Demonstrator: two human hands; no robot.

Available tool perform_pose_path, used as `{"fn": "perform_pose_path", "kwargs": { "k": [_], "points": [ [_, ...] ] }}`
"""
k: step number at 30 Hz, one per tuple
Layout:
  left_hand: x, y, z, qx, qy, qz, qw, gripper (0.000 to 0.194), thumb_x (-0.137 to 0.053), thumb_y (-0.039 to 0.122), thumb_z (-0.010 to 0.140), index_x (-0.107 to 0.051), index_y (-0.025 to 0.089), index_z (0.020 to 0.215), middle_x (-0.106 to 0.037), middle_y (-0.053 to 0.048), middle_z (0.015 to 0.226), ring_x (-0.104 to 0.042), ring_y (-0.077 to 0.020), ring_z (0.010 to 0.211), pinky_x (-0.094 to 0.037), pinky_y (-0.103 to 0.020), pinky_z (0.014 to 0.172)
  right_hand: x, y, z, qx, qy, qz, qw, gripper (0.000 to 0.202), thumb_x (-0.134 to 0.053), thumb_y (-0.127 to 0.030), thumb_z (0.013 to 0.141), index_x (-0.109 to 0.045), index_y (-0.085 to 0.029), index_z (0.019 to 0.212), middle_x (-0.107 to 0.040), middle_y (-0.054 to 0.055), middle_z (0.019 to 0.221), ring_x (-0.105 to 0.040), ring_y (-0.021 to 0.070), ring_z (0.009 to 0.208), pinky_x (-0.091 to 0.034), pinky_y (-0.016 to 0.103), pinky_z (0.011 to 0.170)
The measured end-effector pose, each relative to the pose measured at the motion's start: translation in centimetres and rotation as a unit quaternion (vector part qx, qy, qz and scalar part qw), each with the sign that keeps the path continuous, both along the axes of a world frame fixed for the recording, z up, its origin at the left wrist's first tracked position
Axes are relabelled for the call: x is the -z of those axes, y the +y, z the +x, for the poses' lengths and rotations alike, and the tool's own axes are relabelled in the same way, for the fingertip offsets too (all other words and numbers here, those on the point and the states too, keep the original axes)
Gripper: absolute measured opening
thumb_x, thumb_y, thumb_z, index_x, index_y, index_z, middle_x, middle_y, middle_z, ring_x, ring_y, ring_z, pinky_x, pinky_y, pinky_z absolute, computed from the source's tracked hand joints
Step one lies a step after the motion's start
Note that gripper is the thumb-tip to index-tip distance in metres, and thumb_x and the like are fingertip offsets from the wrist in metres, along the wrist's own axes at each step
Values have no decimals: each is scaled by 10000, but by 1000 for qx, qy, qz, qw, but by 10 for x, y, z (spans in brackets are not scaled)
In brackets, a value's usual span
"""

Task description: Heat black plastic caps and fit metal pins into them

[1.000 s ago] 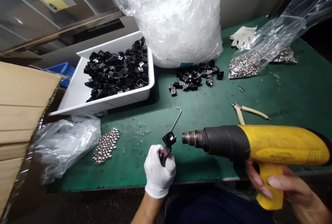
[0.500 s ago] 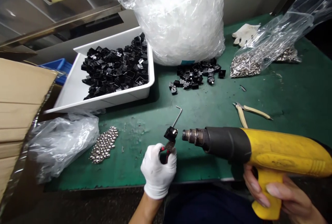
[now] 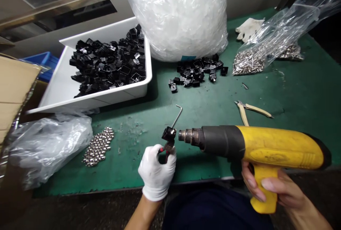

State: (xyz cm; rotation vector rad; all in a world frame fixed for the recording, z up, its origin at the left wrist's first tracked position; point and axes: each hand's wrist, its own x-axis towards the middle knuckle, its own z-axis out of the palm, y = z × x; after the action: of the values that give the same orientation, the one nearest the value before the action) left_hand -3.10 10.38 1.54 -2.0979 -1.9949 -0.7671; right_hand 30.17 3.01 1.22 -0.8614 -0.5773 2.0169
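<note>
A: Largest first. What carries everything?
B: Green bench [image 3: 210, 111], worn surface. At its back, a bulging plastic bag [image 3: 181, 17], whitish contents.
A: Left of that?
B: White tray [image 3: 119, 93], black parts [image 3: 106, 63] heaped inside. Nearer the front edge, a crumpled clear bag [image 3: 50, 141].
A: Next size down?
B: Yellow heat gun [image 3: 279, 146], above the bench front, right of centre, nozzle pointing left.
A: Hands?
B: Right hand [image 3: 289, 190], bare, wrapped round the gun's handle, thumb on one side, fingers on the other. Left hand [image 3: 157, 171], white glove, closed about red-handled pliers [image 3: 168, 147].
A: Loose tools?
B: Cream-handled cutters [image 3: 257, 109], lying behind the gun, handles spread.
A: Smaller still?
B: Metal fittings [image 3: 98, 146], laid close together right of the crumpled bag. Loose black pile [image 3: 197, 74] at the foot of the big bag.
A: And the worked piece?
B: Black piece [image 3: 167, 134], at the pliers' tip, over the bench, just beside the nozzle, slight gap between. Thin bent rod [image 3: 176, 116] slants up from it, hooked at the far end. How deep it sits, cannot tell.
</note>
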Motion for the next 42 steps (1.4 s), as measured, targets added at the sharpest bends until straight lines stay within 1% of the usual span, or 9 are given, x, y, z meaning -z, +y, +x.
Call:
{"fn": "perform_pose_path", "kwargs": {
  "k": [6, 9, 14, 19, 27, 37, 42],
  "points": [
    [1, 0, 0, 1, 0, -2, 1000, 259, -691, 416, 859, -567, 219, 974, -573, -15, 813, -577, -186, 710, -417, -279, 651, 2, 1, -1, 10, 14, 5, 1000, 372, -691, -404, 798, -641, -195, 1101, -639, 40, 828, -570, 116, 529, -424, 257, 512],
    [2, 0, 0, 8, 4, -1, 1000, 267, -692, 419, 859, -559, 221, 981, -571, -12, 816, -576, -186, 713, -420, -279, 658, 2, 1, -1, 17, 5, -6, 1000, 405, -683, -432, 773, -662, -232, 1124, -641, 39, 820, -557, 133, 506, -402, 286, 496],
    [1, -1, 0, 12, 16, -2, 1000, 275, -698, 420, 856, -556, 216, 974, -572, -16, 813, -568, -190, 709, -413, -282, 650, -4, 3, -3, 19, -17, -21, 999, 399, -693, -466, 721, -701, -271, 1069, -637, 35, 776, -531, 148, 479, -364, 312, 481],
    [1, -1, 0, 12, 22, 0, 1000, 279, -702, 420, 853, -554, 214, 970, -571, -16, 809, -569, -192, 709, -410, -283, 649, -7, 4, -4, 21, -6, -13, 1000, 406, -689, -444, 748, -695, -259, 1110, -642, 37, 789, -537, 131, 491, -376, 296, 489],
    [1, 0, 1, 10, 22, 0, 1000, 287, -701, 430, 855, -549, 216, 973, -567, -9, 809, -567, -187, 706, -413, -277, 648, -2, 3, -2, 26, 15, -6, 1000, 374, -700, -380, 784, -684, -227, 1126, -646, 41, 810, -575, 129, 510, -418, 273, 494],
    [1, -1, 1, 11, 21, -6, 1000, 280, -696, 429, 860, -550, 217, 971, -562, -11, 807, -567, -189, 709, -414, -276, 653, -5, 3, -3, 29, 23, -14, 999, 384, -705, -355, 786, -688, -212, 1142, -654, 51, 827, -579, 125, 518, -412, 271, 504],
    [1, -2, 1, 11, 14, -10, 1000, 273, -686, 431, 867, -553, 215, 969, -563, -11, 807, -568, -186, 705, -416, -273, 655, -7, 5, -2, 25, 23, -6, 999, 372, -714, -358, 784, -679, -203, 1121, -650, 43, 820, -572, 119, 524, -413, 262, 506]
  ]
}}
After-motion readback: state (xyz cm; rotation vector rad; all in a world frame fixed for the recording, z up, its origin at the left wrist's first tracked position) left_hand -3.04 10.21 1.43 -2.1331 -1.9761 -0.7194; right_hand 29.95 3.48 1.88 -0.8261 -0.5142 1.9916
